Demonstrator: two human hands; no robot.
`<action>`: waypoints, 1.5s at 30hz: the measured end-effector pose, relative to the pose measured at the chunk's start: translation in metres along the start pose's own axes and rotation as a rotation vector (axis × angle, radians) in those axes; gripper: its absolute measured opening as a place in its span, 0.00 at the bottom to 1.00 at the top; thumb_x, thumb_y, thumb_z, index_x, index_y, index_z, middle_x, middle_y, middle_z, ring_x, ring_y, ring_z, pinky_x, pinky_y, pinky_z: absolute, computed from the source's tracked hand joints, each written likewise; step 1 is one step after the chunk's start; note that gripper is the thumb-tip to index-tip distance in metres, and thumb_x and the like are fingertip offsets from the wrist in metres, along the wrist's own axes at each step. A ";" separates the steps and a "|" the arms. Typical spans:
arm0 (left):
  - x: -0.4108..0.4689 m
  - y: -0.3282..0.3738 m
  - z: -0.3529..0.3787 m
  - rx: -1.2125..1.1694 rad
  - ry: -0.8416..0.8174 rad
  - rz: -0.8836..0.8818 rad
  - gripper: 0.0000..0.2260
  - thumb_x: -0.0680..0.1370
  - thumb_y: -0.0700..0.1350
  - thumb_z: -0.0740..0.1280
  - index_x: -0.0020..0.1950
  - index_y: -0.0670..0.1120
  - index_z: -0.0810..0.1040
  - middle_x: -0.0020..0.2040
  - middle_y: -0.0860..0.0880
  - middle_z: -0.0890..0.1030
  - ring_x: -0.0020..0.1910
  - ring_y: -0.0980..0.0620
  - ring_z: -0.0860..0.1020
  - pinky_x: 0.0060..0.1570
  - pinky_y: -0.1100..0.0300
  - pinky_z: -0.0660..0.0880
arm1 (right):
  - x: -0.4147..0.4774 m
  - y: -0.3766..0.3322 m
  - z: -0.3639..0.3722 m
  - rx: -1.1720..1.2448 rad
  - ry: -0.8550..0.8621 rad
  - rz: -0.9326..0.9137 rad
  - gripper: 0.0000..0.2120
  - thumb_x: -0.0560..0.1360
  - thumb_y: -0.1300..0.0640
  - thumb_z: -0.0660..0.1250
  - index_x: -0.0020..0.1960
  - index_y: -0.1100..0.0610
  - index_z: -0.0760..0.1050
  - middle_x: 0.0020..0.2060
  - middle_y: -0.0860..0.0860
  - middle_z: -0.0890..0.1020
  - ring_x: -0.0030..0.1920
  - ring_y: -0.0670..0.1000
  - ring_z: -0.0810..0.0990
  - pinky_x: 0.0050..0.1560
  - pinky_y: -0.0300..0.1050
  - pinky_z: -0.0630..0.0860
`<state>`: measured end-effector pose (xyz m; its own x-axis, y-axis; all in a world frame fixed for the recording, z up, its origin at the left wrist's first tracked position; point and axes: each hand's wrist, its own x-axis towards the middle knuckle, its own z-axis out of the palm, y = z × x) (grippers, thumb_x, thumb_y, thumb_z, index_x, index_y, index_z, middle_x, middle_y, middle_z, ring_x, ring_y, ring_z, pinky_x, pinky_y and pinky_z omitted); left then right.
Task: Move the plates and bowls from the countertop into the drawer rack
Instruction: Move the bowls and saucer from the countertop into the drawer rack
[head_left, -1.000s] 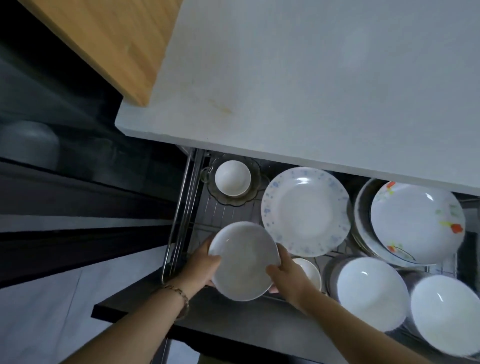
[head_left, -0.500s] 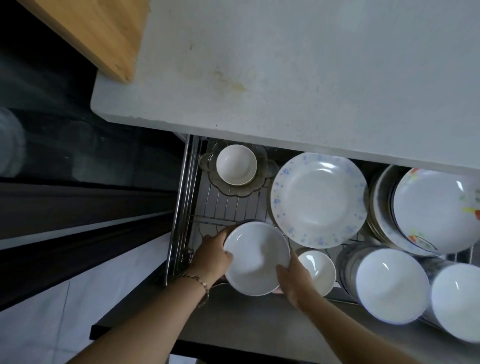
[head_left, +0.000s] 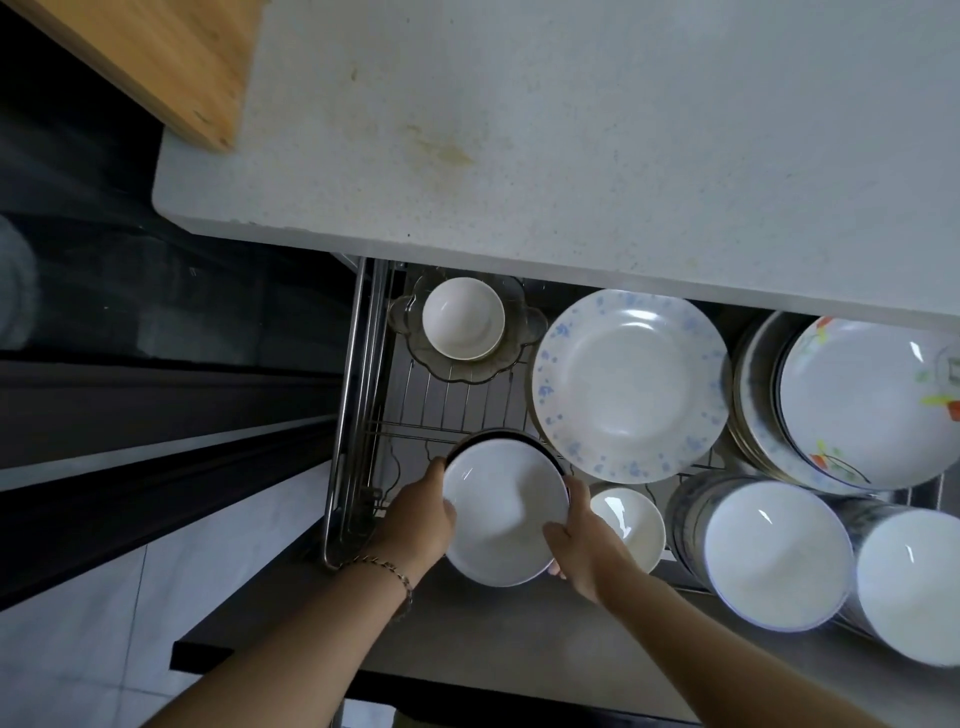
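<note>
A white bowl with a dark outer rim is held low over the front left part of the wire drawer rack. My left hand grips its left edge and my right hand grips its right edge. Whether the bowl touches the rack wires I cannot tell. The grey countertop above the drawer shows no plates or bowls.
In the rack: a small white bowl on a glass dish at the back left, a blue-flowered plate, a stack of flowered plates, a small bowl, two stacks of white bowls. A wooden board lies top left.
Both hands have carried the white bowl down and a little further into the front left of the rack. The camera has shifted, showing more countertop.
</note>
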<state>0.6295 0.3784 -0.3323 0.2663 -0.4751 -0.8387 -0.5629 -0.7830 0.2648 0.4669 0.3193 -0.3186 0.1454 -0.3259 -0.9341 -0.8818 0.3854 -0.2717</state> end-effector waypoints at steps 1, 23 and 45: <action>0.000 0.000 0.000 -0.005 -0.009 -0.003 0.20 0.81 0.40 0.56 0.73 0.45 0.60 0.56 0.42 0.79 0.46 0.48 0.80 0.29 0.69 0.71 | 0.001 0.001 -0.002 -0.003 0.000 -0.005 0.25 0.76 0.61 0.55 0.71 0.54 0.53 0.39 0.59 0.78 0.37 0.58 0.77 0.48 0.52 0.77; -0.005 0.006 0.014 -0.264 -0.045 -0.015 0.26 0.80 0.39 0.58 0.75 0.55 0.56 0.67 0.44 0.73 0.63 0.44 0.74 0.57 0.52 0.75 | 0.011 0.017 0.013 0.100 0.260 -0.037 0.24 0.76 0.61 0.55 0.72 0.50 0.61 0.61 0.59 0.74 0.59 0.61 0.73 0.60 0.55 0.73; -0.077 0.137 -0.160 -0.333 0.361 0.229 0.07 0.79 0.46 0.59 0.50 0.45 0.74 0.41 0.48 0.80 0.36 0.52 0.80 0.48 0.52 0.79 | -0.082 -0.101 -0.153 -0.215 0.255 -0.458 0.13 0.75 0.60 0.59 0.56 0.57 0.79 0.52 0.55 0.84 0.54 0.54 0.81 0.56 0.43 0.75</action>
<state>0.6569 0.2437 -0.1558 0.4513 -0.7102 -0.5403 -0.3751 -0.7003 0.6073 0.4753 0.1752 -0.1790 0.4458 -0.6267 -0.6392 -0.8295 -0.0208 -0.5581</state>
